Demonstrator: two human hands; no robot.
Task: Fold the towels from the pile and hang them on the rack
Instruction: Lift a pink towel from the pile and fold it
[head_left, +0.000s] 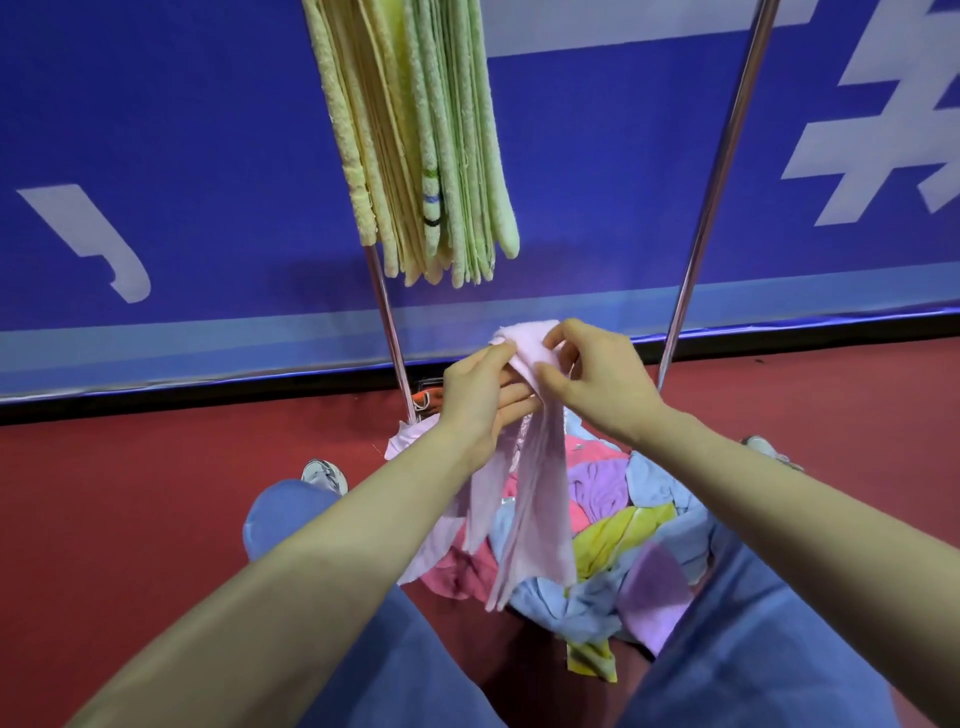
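Between two slanted silver metal rack poles (721, 171), above the near heap of pink, blue, yellow and lilac towels (597, 488), a pale pink terry towel (540, 493) hangs in open air. Its long axis points straight down, with the top edge bunched and the lower ends limp and creased. The left hand (475, 400) and right hand (602, 379) both pinch that top edge. Folded yellow and green towels (415, 145) hang farther off on the left.

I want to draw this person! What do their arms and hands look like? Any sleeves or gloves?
No sleeves or gloves show: both forearms are bare. The left hand and right hand wear no rings, watch or bracelet. Blue trousers show below.
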